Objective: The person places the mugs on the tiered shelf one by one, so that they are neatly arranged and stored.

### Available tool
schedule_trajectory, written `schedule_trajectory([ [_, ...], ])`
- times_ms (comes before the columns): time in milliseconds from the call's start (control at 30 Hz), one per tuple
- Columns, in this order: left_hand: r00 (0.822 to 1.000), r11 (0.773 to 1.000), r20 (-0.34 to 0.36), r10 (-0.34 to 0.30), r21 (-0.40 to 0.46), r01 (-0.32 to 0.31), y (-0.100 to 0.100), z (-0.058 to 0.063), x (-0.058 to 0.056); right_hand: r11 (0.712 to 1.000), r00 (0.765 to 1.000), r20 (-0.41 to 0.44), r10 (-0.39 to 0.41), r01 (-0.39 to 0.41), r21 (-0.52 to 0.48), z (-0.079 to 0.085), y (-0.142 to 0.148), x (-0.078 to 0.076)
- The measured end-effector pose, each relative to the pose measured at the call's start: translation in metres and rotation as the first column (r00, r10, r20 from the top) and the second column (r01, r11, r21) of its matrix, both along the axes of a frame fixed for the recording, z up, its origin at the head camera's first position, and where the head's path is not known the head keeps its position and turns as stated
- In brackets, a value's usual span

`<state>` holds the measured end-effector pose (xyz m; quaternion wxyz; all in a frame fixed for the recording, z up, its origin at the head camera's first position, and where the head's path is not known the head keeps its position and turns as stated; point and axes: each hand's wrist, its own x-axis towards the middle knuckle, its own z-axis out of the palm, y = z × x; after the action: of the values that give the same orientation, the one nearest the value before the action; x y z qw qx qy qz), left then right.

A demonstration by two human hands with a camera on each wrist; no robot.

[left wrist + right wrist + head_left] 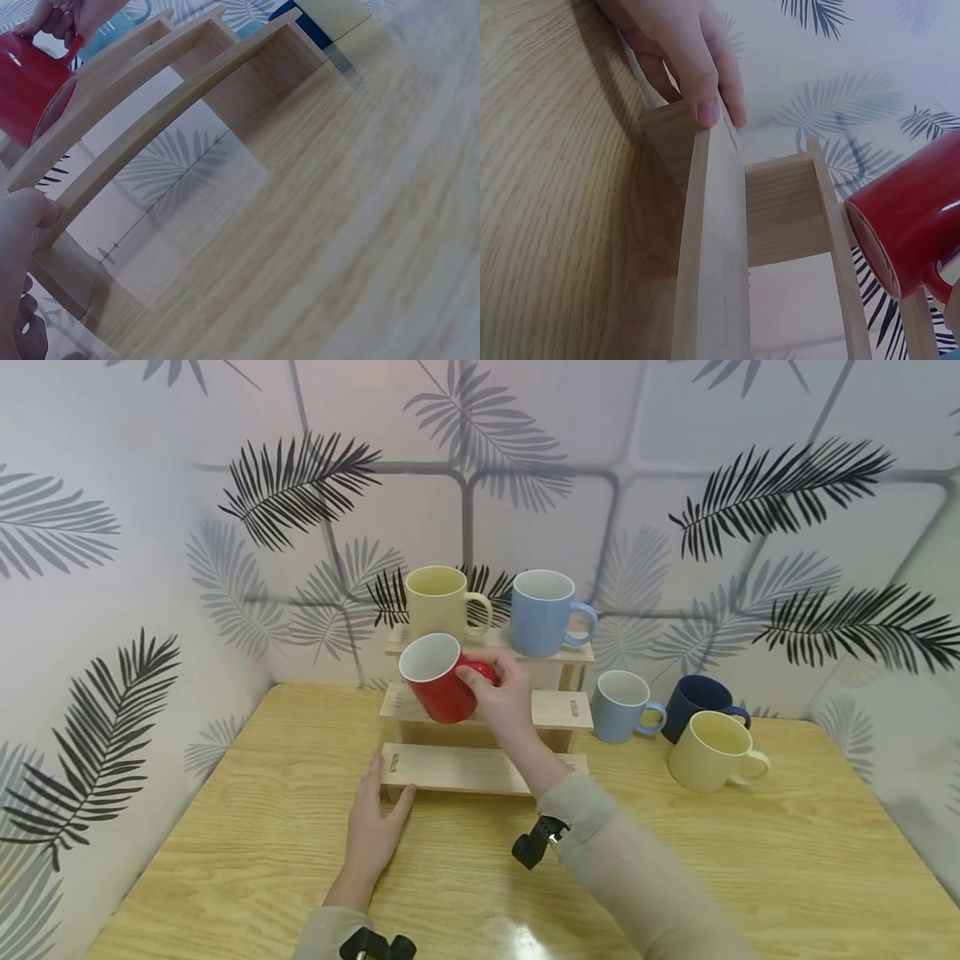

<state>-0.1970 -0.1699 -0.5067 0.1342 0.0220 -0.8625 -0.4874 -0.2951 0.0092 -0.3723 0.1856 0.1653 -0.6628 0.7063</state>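
Note:
A red mug point(437, 687) with a white inside hangs tilted at the middle step of a three-tier wooden shelf point(457, 766). My right hand point(501, 692) grips its handle. Whether the mug's base touches the step, I cannot tell. At the left end of the lowest step, my left hand point(375, 827) holds the shelf's corner; the right wrist view shows its thumb point(707, 112) on the front edge and fingers around the end. On the top step stand a yellow mug point(435, 602) and a blue mug point(542, 614), handles to the right.
Right of the shelf, a light blue mug point(619, 708), a navy mug point(693, 700) and another yellow mug point(708, 752) stand on the wooden table point(247, 827). A leaf-patterned wall point(637, 427) rises close behind the shelf.

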Motion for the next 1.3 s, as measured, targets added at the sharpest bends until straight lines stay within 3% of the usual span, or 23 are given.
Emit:
schedule_trajectory([
  [267,1.000,1.000,0.008,-0.004,0.004,0.004,0.002,0.000,0.002,1.000,0.999,0.037,-0.004,0.004,0.019,-0.006,-0.015,-0.004],
  [467,1.000,1.000,-0.004,-0.006,0.007,0.006,0.003,-0.001,0.002,1.000,1.000,0.010,0.001,-0.001,0.016,-0.006,-0.019,-0.006],
  [1033,1.000,1.000,0.011,0.002,-0.003,-0.002,0.003,0.003,0.002,0.990,0.986,0.126,0.110,-0.097,-0.100,-0.021,-0.006,-0.012],
  [1300,1.000,1.000,0.006,0.006,-0.002,-0.006,0.002,0.002,0.002,0.991,0.987,0.101,0.128,-0.123,-0.053,-0.025,-0.003,-0.013],
])
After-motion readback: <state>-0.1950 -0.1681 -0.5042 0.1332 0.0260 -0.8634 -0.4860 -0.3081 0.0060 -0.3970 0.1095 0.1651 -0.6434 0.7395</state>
